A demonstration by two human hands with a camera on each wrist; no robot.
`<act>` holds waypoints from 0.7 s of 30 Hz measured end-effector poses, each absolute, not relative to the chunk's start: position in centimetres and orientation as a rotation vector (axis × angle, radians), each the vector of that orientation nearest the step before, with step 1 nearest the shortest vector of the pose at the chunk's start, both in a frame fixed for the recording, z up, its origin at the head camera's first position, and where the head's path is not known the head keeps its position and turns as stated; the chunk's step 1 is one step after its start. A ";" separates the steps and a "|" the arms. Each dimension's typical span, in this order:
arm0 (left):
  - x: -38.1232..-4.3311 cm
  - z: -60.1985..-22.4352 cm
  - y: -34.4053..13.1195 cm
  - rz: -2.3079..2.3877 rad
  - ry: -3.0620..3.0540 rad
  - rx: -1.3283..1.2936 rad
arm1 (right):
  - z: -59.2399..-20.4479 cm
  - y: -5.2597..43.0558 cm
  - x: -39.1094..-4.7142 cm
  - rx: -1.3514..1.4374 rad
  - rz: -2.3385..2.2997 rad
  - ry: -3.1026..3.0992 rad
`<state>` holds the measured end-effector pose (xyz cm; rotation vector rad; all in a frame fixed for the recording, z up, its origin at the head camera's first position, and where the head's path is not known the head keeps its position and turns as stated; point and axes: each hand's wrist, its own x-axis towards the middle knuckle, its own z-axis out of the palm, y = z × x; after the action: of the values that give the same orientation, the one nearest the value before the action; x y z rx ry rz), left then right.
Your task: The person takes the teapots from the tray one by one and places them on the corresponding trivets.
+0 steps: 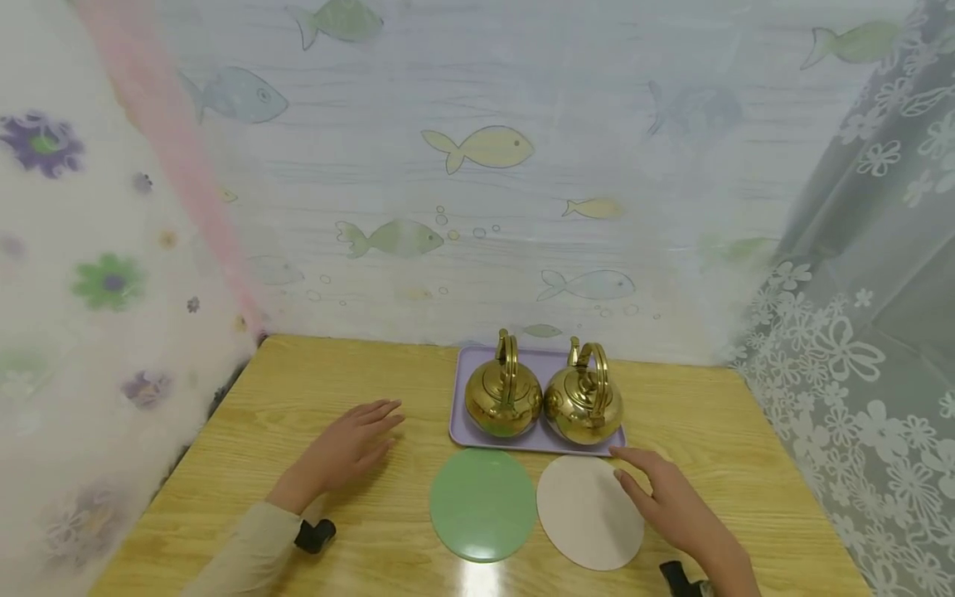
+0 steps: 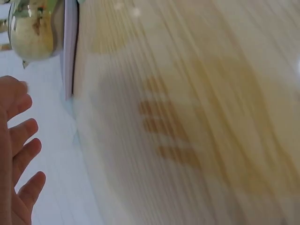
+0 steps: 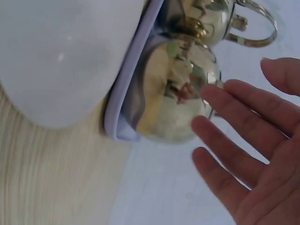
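Observation:
Two shiny gold teapots stand side by side on a lilac tray (image 1: 537, 443) at the back of the table. The left teapot (image 1: 500, 402) and the right teapot (image 1: 585, 410) both have raised hoop handles. My left hand (image 1: 351, 452) is over the table left of the tray, its fingers spread and holding nothing. Near the tray's front right corner is my right hand (image 1: 667, 502), fingers extended beside the right teapot; contact cannot be told. In the right wrist view, its fingers (image 3: 239, 117) overlap the teapot's outline, with nothing in the grasp.
A round green mat (image 1: 483, 504) and a round pale pink mat (image 1: 589, 512) lie in front of the tray on the wooden table (image 1: 373, 531). Behind the table hangs a fish-print curtain (image 1: 477, 232). Flowered sheer fabric (image 1: 880, 431) borders the right side.

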<state>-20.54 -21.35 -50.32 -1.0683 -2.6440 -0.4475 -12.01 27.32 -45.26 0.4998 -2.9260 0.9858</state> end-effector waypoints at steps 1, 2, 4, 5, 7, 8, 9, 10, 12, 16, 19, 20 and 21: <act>-20.6 -50.3 -21.0 -0.456 -2.633 -1.086 | -45.5 27.0 -12.2 0.527 0.992 -2.884; -20.7 -50.3 -20.7 -0.464 -2.627 -1.103 | -45.7 26.7 -12.4 0.550 0.996 -2.846; -21.0 -50.4 -20.0 -0.469 -2.636 -1.130 | -46.1 26.1 -12.9 0.592 1.011 -2.775; -21.1 -50.5 -19.7 -0.470 -2.644 -1.145 | -46.3 25.9 -13.2 0.613 1.021 -2.746; -21.3 -50.7 -19.0 -0.474 -2.665 -1.161 | -46.7 25.2 -13.9 0.650 1.033 -2.694; -21.4 -50.8 -18.7 -0.481 -2.667 -1.169 | -46.9 24.9 -14.3 0.668 1.043 -2.669; -21.6 -50.9 -18.4 -0.482 -2.669 -1.173 | -47.1 24.5 -14.6 0.684 1.056 -2.645; -21.7 -51.0 -18.1 -0.485 -2.668 -1.174 | -47.4 24.2 -15.0 0.696 1.066 -2.625; -22.0 -51.2 -17.5 -0.496 -2.675 -1.164 | -47.7 23.4 -15.6 0.724 1.102 -2.583; -22.7 -51.7 -16.3 -0.520 -2.688 -1.139 | -48.0 21.6 -16.7 0.765 1.224 -2.514; -23.3 -52.1 -15.5 -0.550 -2.701 -1.117 | -47.9 20.3 -17.4 0.745 1.320 -2.471; -23.4 -52.2 -15.3 -0.571 -2.702 -1.111 | -47.9 19.8 -17.7 0.733 1.347 -2.451; -23.6 -52.3 -15.1 -0.584 -2.702 -1.106 | -47.8 19.4 -18.0 0.718 1.370 -2.433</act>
<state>-23.63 -15.07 -52.28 -1.1064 -2.7020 -0.5835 -18.01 19.38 -47.78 0.7181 -2.4330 1.3704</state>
